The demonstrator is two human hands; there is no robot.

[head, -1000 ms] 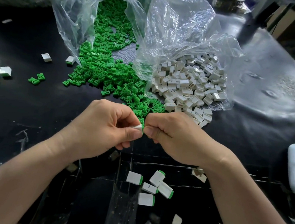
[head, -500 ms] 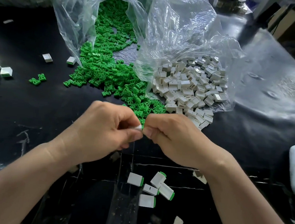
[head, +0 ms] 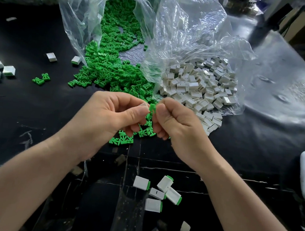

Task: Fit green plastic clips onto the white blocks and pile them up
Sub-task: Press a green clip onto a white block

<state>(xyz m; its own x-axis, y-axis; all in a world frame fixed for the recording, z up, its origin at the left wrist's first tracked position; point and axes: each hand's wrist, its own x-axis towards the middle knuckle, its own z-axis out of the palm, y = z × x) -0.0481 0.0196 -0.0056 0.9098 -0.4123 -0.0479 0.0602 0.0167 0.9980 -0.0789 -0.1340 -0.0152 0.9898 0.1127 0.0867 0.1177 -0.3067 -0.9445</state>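
Left hand (head: 111, 119) and right hand (head: 176, 124) together pinch a green clip (head: 152, 109) where a white block showed before: likely a fresh fitting, twelve o'clock of the finished blocks (head: 155, 193).

Left hand (head: 107, 119) and right hand (head: 176, 125) pinch one green clip (head: 152, 108).

A single head-worn wide-angle camera looks forward and down at the bench (head: 29, 116). The hands (head: 109, 119) sit mid-frame, close.
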